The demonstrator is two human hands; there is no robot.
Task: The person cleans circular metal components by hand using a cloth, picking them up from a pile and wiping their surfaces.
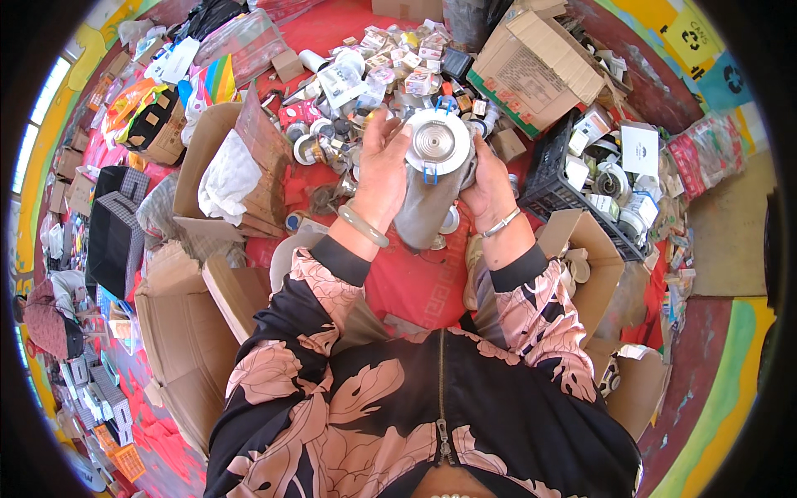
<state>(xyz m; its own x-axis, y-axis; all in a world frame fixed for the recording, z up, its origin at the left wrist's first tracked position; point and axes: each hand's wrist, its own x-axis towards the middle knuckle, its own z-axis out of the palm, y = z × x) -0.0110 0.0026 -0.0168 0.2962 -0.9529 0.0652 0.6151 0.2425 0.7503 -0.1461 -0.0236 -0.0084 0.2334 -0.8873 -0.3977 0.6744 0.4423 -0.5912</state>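
We see a white round lamp fitting (438, 141) held up in front of the person's chest, its ringed centre facing up and its thin blue clips (430, 175) sticking out at the top and bottom. The left hand (382, 170) grasps its left rim, thumb along the edge. The right hand (490, 187) grips a grey cloth (427, 203) against the right side; the cloth hangs below the fitting (we cannot tell how the fingers behind it are placed). Beyond the hands we find a heap of small boxes and fittings (407, 62) on a red floor covering (415, 286). To the right stands a black crate (552, 178) filled with more boxes and fittings, and to the left a white cloth (230, 178) lies over an open cardboard box (203, 149).
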